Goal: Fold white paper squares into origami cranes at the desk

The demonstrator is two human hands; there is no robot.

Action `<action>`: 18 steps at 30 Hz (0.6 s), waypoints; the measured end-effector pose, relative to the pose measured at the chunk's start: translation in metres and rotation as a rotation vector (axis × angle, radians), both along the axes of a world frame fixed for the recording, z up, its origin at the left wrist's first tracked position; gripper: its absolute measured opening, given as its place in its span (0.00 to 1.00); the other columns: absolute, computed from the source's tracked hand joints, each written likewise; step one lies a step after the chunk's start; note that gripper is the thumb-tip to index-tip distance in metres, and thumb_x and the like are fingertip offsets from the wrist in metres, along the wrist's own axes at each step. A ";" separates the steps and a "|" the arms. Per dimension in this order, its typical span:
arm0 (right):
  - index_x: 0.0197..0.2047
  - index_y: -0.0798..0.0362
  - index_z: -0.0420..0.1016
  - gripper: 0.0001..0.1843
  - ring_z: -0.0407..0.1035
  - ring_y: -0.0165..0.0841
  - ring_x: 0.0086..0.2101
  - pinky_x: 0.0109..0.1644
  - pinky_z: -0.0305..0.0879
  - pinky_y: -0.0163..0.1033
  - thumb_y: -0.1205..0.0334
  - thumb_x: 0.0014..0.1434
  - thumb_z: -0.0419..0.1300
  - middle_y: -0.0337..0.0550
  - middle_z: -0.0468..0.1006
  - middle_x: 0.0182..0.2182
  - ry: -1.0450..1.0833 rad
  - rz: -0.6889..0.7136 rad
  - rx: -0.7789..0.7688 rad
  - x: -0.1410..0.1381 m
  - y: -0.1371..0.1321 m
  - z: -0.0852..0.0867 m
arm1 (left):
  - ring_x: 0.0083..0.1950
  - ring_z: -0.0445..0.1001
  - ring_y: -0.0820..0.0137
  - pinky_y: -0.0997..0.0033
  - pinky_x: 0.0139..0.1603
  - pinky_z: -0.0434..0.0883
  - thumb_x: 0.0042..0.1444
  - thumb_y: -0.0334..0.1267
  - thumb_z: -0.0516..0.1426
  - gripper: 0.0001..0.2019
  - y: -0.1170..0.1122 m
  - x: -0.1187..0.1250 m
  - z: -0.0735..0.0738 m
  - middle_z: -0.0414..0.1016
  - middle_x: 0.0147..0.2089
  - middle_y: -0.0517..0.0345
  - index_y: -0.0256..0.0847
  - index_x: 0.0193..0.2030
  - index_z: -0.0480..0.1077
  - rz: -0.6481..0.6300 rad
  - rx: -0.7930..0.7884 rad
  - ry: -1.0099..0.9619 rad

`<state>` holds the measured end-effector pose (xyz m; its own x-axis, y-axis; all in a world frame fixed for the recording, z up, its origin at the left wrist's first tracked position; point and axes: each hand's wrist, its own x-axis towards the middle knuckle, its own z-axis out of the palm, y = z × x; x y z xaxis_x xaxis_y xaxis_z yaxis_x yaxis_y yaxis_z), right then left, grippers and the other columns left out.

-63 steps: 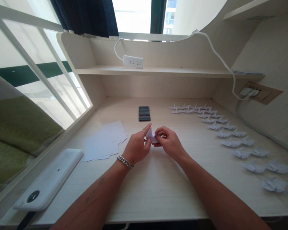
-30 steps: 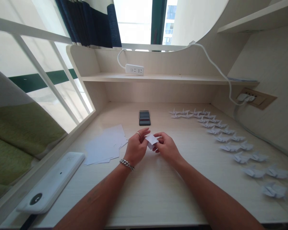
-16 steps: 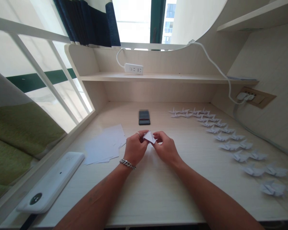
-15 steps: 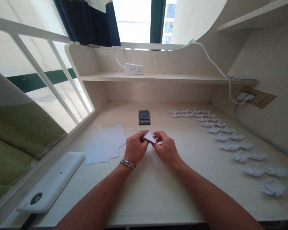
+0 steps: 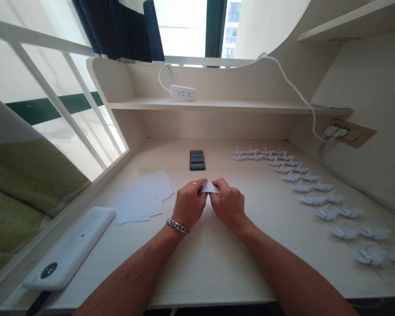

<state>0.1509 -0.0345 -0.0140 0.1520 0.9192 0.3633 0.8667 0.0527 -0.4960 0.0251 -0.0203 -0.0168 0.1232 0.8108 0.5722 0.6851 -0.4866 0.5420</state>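
A small folded piece of white paper [image 5: 210,187], triangular in outline, is pinched between my two hands above the desk. My left hand [image 5: 190,202], with a ring and a chain bracelet, closes on its left corner. On the opposite corner my right hand [image 5: 228,202] is closed, thumb toward the paper's lower edge. The fingers partly hide both ends of the paper. Left of my hands lies a loose stack of white paper sheets [image 5: 141,197]. Rows of folded white paper cranes [image 5: 312,199] stand along the right side of the desk.
A dark, blurred rectangular object [image 5: 197,160] lies beyond my hands. On the left edge rests a white elongated device [image 5: 70,248] with a dark cable. A power strip [image 5: 183,92] sits on the back shelf [image 5: 217,104]; its white cord runs to the wall socket [image 5: 352,132] at right.
The paper has turned from a tilted position to one with its point upward. My right hand has closed more tightly on its corner, and my left hand has shifted slightly right.
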 end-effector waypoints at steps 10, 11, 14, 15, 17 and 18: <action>0.44 0.48 0.73 0.12 0.73 0.41 0.31 0.31 0.55 0.38 0.61 0.56 0.53 0.45 0.80 0.31 0.068 0.026 0.000 0.002 0.002 -0.001 | 0.37 0.77 0.67 0.70 0.44 0.71 0.52 0.33 0.57 0.14 0.003 -0.001 0.002 0.81 0.38 0.54 0.42 0.45 0.77 0.051 -0.051 -0.048; 0.44 0.48 0.73 0.13 0.73 0.41 0.31 0.32 0.57 0.38 0.62 0.56 0.53 0.45 0.80 0.31 0.080 0.041 0.013 0.002 0.002 -0.002 | 0.36 0.77 0.67 0.70 0.44 0.71 0.51 0.33 0.57 0.14 0.004 -0.002 0.002 0.81 0.37 0.55 0.42 0.45 0.77 0.065 -0.072 -0.058; 0.45 0.47 0.73 0.14 0.74 0.40 0.33 0.35 0.61 0.38 0.63 0.57 0.53 0.43 0.81 0.33 0.142 0.083 0.060 0.003 0.003 -0.005 | 0.33 0.76 0.68 0.70 0.42 0.72 0.50 0.32 0.57 0.17 0.008 -0.006 0.002 0.80 0.33 0.56 0.41 0.47 0.76 0.106 -0.158 -0.116; 0.44 0.47 0.74 0.13 0.74 0.39 0.33 0.37 0.62 0.38 0.63 0.57 0.53 0.43 0.81 0.33 0.168 0.093 0.076 0.003 0.003 -0.005 | 0.32 0.76 0.69 0.70 0.41 0.72 0.50 0.32 0.57 0.17 0.009 -0.006 0.002 0.80 0.33 0.57 0.41 0.48 0.75 0.103 -0.189 -0.135; 0.42 0.47 0.75 0.12 0.75 0.38 0.34 0.39 0.63 0.38 0.63 0.58 0.53 0.42 0.81 0.32 0.223 0.110 0.107 0.004 0.005 -0.007 | 0.32 0.76 0.69 0.70 0.39 0.72 0.51 0.33 0.56 0.17 0.010 -0.007 0.001 0.80 0.33 0.56 0.41 0.49 0.75 0.066 -0.244 -0.155; 0.42 0.48 0.75 0.12 0.75 0.38 0.34 0.40 0.64 0.38 0.62 0.58 0.53 0.42 0.81 0.32 0.250 0.118 0.121 0.004 0.006 -0.008 | 0.32 0.76 0.69 0.70 0.39 0.72 0.51 0.33 0.56 0.17 0.010 -0.007 0.000 0.80 0.35 0.55 0.40 0.49 0.75 0.038 -0.266 -0.161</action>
